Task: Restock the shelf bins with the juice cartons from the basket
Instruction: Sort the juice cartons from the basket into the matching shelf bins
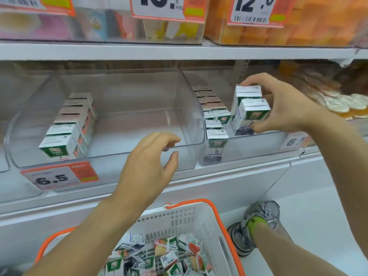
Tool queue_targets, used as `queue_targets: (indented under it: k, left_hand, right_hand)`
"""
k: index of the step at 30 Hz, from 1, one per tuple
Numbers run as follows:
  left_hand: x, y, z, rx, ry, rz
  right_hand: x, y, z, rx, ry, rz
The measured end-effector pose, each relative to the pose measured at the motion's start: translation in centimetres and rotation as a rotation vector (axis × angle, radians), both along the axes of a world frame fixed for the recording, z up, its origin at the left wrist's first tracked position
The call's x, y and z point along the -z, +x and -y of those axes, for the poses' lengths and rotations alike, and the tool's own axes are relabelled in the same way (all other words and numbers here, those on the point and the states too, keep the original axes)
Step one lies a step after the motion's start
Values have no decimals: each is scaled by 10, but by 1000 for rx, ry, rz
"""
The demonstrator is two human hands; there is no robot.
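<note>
My right hand grips two small white-and-green juice cartons, held one behind the other over the right clear bin. That bin holds a row of the same grape cartons along its left side. My left hand hovers in front of the middle clear bin, fingers apart and holding nothing. The middle bin has a single row of cartons at its left wall. Below, the white basket with orange rim holds several loose juice cartons.
Price tags reading 6.5 hang on the bin fronts. An upper shelf carries more bins with other products. Orange-lidded cups sit at the far right. My shoe rests on the white floor beside the basket.
</note>
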State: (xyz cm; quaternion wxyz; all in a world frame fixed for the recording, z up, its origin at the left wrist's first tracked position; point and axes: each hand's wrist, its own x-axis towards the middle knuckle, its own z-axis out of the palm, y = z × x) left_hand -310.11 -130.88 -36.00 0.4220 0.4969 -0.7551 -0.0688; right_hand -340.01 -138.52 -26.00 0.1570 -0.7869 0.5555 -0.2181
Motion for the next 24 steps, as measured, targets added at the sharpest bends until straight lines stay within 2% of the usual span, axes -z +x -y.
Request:
queue_targets:
  k: [2,5,8,15,22,24]
  left_hand:
    - [2,-2,3,-17,-38,22]
    - [3,-5,5,-54,-62,20]
    - [5,-9,6,-86,-65,35]
    - [4,-9,7,-79,-62,55]
    - [4,-5,4,-34,-28,38]
    - [4,-5,3,-25,-24,34]
  right_hand:
    - [5,4,11,-42,105,-54]
    - [18,12,22,-99,225,16]
    - [28,16,29,-96,279,56]
    - [36,22,33,-24,435,-12]
    - [27,20,19,58,495,104]
    - [25,19,17,83,433,36]
